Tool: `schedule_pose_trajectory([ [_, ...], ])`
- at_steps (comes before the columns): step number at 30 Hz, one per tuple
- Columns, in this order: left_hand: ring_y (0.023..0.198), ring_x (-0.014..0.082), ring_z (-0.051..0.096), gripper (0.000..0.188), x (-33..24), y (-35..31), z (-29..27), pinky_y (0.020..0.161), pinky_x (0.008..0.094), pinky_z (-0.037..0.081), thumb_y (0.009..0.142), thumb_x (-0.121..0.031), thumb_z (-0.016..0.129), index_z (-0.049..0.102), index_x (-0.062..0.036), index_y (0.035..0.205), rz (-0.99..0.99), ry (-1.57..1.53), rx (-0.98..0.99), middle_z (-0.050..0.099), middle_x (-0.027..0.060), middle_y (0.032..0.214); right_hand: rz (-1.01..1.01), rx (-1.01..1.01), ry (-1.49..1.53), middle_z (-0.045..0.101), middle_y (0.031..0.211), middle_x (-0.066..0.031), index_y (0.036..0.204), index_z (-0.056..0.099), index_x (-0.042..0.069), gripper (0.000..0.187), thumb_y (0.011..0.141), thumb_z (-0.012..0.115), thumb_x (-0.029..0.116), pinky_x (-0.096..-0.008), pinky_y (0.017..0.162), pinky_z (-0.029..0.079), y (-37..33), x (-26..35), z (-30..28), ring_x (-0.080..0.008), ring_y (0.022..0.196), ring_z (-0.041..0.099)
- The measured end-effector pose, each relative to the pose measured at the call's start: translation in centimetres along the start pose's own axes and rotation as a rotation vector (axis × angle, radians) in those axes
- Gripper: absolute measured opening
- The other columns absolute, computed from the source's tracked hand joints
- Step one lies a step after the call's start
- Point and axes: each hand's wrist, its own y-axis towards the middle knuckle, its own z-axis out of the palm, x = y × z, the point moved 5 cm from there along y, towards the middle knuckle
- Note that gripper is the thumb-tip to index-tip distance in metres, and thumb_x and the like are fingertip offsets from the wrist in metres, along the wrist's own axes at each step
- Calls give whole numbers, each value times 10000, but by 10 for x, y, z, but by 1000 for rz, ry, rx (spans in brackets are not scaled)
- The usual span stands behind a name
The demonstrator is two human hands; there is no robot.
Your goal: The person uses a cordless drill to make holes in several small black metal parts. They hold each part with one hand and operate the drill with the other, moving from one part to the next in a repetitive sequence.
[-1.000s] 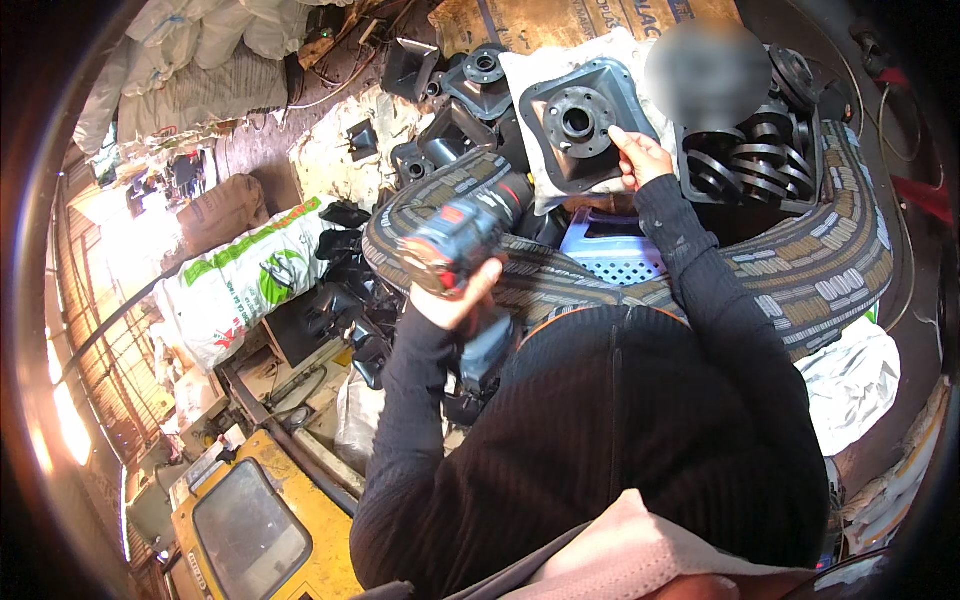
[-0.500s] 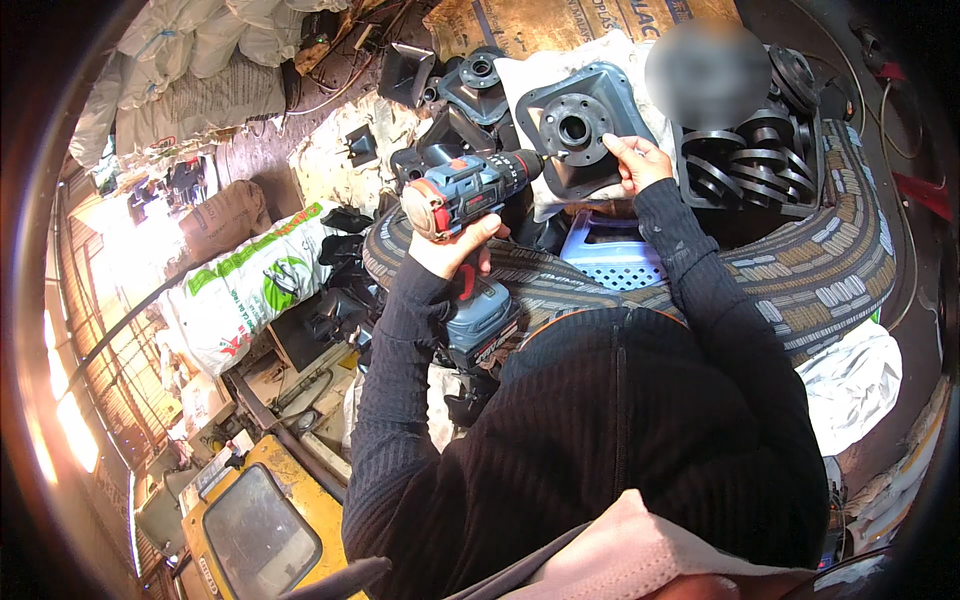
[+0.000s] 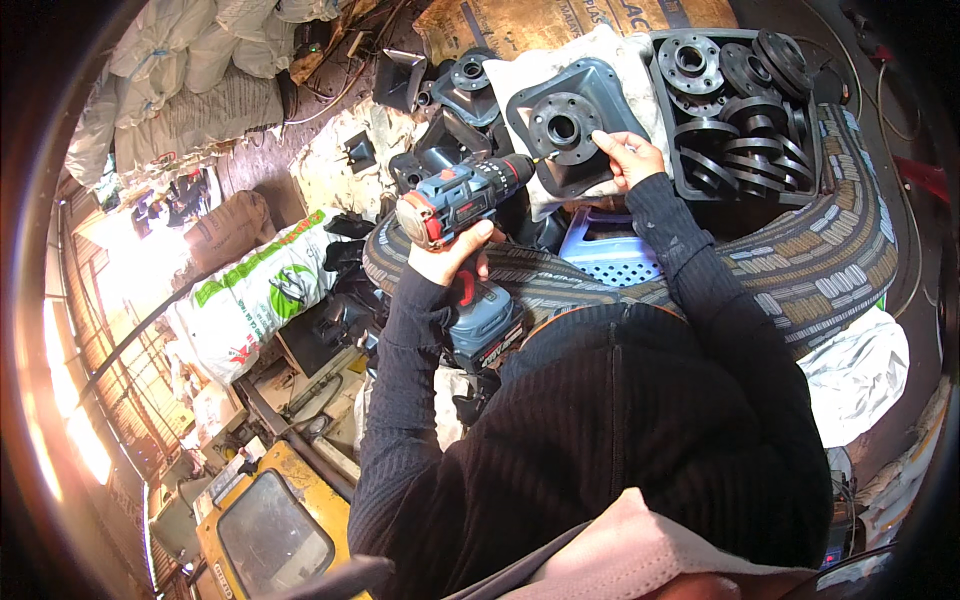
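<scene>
My left hand [image 3: 452,258] is closed round the grip of a blue and red cordless drill [image 3: 458,203]. The drill's bit points right, at the lower left rim of a round black flange [image 3: 543,130] with a ring of holes. That flange sits in the middle of a dark, square, funnel-like housing [image 3: 598,84], which lies on a white sack [image 3: 643,100]. At the flange's right rim my right hand [image 3: 636,160] has thumb and forefinger pinched together. Whether a small part is between those fingertips is too small to tell.
Right of the sack, a dark crate [image 3: 684,193] holds several black flanges [image 3: 690,62]. A patterned cushion ring [image 3: 840,250] curves round me, with a lilac plastic stool [image 3: 612,268] inside it. More black housings [image 3: 468,95] lie at the back left. A yellow machine [image 3: 315,500] stands lower left.
The drill's tip has come slightly closer to the flange. My right hand stays at the flange's right rim. The whole view has shifted a little, and the crate's flanges, partly blurred before, show clearly.
</scene>
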Motion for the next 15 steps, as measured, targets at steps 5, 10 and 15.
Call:
schedule_pose_trajectory([
  [5, 495, 171, 545, 305, 9, -4, 1, 442, 287, 472, 828, -167, 633, 517, 2, 1055, 5, -90, -14, 634, 162, 831, 5, -3, 4, 473, 557, 50, 825, 610, 66, 283, 728, 777, 273, -174, 358, 266, -1, 0, 1, -19, 421, 375],
  [10, 491, 176, 548, 305, 17, -5, -1, 440, 295, 477, 828, -160, 625, 510, 3, 1060, 15, -136, -17, 631, 172, 826, 19, 4, 4, 481, 563, 52, 818, 611, 76, 281, 722, 781, 278, -173, 359, 271, 1, -2, 1, -20, 418, 377],
  [15, 485, 155, 545, 315, 5, -1, 1, 424, 272, 465, 819, -151, 642, 510, -7, 1066, -22, 15, -4, 632, 141, 816, -22, -8, -28, 476, 552, 52, 817, 611, 76, 287, 723, 780, 287, -180, 360, 272, 1, -1, 0, -23, 410, 374],
])
